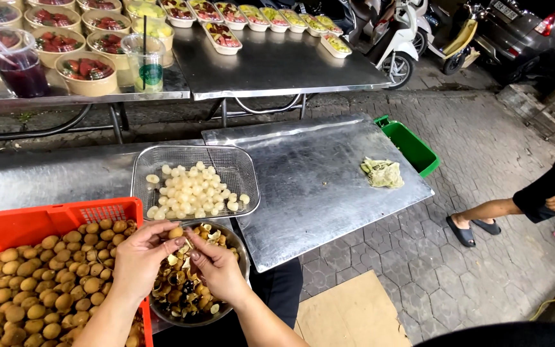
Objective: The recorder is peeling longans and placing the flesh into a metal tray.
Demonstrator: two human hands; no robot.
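Now I see the left hand (137, 258) pinching a brown longan (176, 232) and the right hand (218, 266) gripping its peel, over the metal bowl (242, 254) beside the orange crate (46, 220); paper cups (88, 82) line the far table's (277, 67) left corner.

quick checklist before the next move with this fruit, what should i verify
1. Fruit pinched in left hand fingertips: ok.
2. Right hand at the fruit to peel: ok, fingers touch it.
3. Metal bowl right under both hands to catch peel: ok.
4. Mesh basket of peeled fruit has room: ok, right half bare.
5. Orange crate of unpeeled fruit beside the left hand: ok, well filled.
6. Shell already cracked open: cannot tell, fingers hide it.
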